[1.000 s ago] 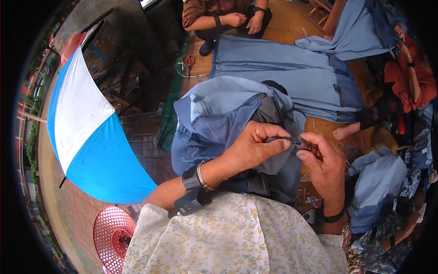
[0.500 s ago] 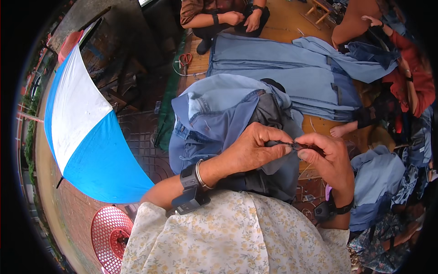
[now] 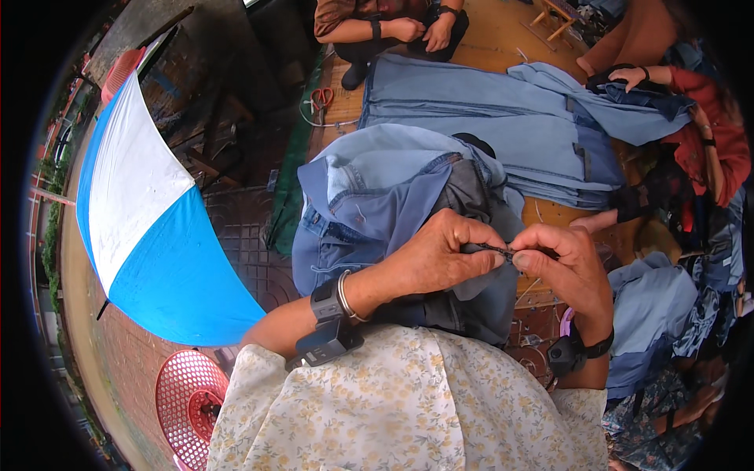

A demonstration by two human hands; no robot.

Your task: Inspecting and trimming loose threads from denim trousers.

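My left hand (image 3: pixel 440 253) pinches one end of a small, dark, narrow piece (image 3: pixel 476 248) between thumb and forefinger. From the other side my right hand (image 3: pixel 567 267) pinches the same piece, so the fingertips of both hands almost meet. Fingers cover most of it, and its kind cannot be made out. Beneath my left hand lies a heap of light blue denim clothing (image 3: pixel 369 184), with a dark grey part (image 3: pixel 463 192) showing on its right side. The patterned cloth (image 3: pixel 369 400) over my body fills the bottom of the view.
Light denim pieces (image 3: pixel 471 98) lie spread on a wooden board (image 3: pixel 503 31). Red-handled scissors (image 3: pixel 320 100) rest at its left edge. A blue and white umbrella (image 3: pixel 184 259) and a red basket (image 3: pixel 184 392) stand left. A person crouches behind; another in red handles dark denim (image 3: pixel 652 106).
My right hand has turned slightly while both hands keep their pinch. At the right, the person in red has brought a hand down onto the dark denim.
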